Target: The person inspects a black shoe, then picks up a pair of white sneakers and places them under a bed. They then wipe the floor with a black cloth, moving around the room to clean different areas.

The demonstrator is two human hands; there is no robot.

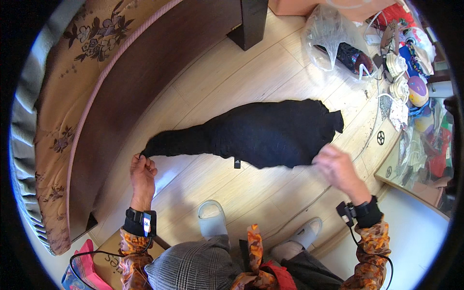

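A black cloth garment (pixel 268 130), folded lengthwise, stretches across the view above the wood-look floor. Its left part narrows like a sleeve or leg, and the right part is broad. From the lower edge hangs a small black tag (pixel 237 162) with an Adidas mark. My left hand (pixel 143 170) pinches the narrow end at the far left. At the lower right corner of the cloth, my right hand (pixel 335 168) appears to grip the edge; it is blurred by motion. The garment's underside is hidden.
A bed with a floral cover (pixel 105 40) and dark wooden frame (pixel 156 54) runs along the left. Upper right lie a clear plastic bag (pixel 322 32), a dark shoe (pixel 351 58) and mixed clutter beside a mirror (pixel 409 159). Grey slippers (pixel 214 224) are on my feet.
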